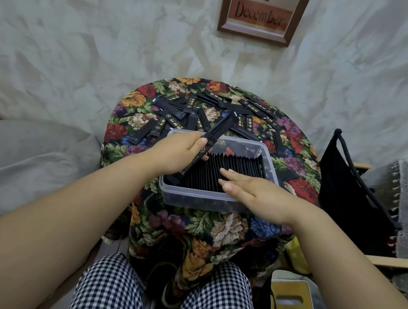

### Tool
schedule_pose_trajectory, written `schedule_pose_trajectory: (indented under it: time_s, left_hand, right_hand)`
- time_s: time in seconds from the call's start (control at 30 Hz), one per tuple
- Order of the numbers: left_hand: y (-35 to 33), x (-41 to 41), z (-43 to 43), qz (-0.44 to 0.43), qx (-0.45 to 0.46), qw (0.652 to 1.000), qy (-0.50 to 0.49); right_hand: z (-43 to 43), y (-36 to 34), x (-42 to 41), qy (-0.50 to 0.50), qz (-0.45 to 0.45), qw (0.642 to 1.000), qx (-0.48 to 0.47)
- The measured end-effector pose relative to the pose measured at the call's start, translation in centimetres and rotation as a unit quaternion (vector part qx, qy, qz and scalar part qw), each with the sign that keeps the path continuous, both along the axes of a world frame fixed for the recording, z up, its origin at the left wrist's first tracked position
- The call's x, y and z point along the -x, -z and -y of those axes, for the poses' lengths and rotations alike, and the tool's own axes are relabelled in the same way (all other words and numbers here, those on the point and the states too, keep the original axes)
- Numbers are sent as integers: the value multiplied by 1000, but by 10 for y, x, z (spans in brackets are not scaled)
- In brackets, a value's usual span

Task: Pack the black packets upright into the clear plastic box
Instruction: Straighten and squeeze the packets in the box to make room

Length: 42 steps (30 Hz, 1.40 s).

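A clear plastic box [200, 200] stands on a small round table. A dense row of black packets [242, 166] stands upright inside it. My left hand [183, 152] grips a few long black packets [215, 135] over the box's left part, tilted up toward the far right. My right hand [247, 190] lies flat with straight fingers on the tops of the packed row near the front right corner. Several loose black packets [176, 116] lie scattered on the table behind the box.
The table wears a floral cloth [225, 229]. A black bag [350, 185] leans at the right, a grey cushion [26, 160] sits at the left, and a framed "December" print [260, 11] hangs on the wall. My checked trousers [113, 288] are below the table's edge.
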State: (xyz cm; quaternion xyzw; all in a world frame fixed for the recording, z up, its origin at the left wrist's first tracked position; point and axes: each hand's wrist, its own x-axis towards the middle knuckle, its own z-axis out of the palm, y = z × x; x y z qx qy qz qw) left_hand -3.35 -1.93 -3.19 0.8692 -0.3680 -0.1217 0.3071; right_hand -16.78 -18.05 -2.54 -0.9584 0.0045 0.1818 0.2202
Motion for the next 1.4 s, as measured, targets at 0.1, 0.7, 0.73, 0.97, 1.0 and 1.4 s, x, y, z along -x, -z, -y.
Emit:
schedule_pose_trajectory:
  time_s: [0.1,0.7,0.73,0.97,1.0,1.4]
  left_hand:
    - [0,1,-1,4,5,1000,-6]
    - [4,7,9,22,-5,999,24]
    - [3,10,13,17,-1,999,31]
    - [15,21,17,-26,26,999,11]
    - [16,21,16,-30,31,999,7]
    - [17,20,17,-27,31,999,-9]
  right_hand:
    - [10,-1,-6,48,32,998,-11]
    - [87,-24,-34,34,119,974,188]
    - [86,-25,-36,27,99,977,186]
    - [80,-24,-59,-17,-24,972,232]
    - [80,-23,-61,-19,-26,971,238]
    - [84,-19,-67,10,-18,987,160]
